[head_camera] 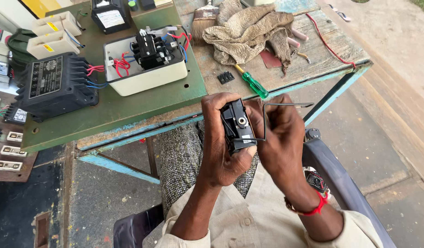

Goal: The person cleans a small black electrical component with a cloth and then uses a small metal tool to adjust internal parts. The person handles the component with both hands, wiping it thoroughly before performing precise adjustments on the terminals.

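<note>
Left hand (219,138): closed round black switch part (237,126)
Right hand (280,138): fingers pinching bent wire (285,105)
White box (145,76), far left: holds black block (150,48) and red wires (121,65)

I have one view only, from the camera on my head. It looks steeply down over my chest and lap, so my forearms rise from the bottom edge and my left hand (221,138) and right hand (280,138) sit close, near the middle of the frame. Beyond them the view tilts forward across the desk (313,59), whose near edge runs slantwise through the picture, and the ground shows on the right and lower left. No second view shares any of this.
</note>
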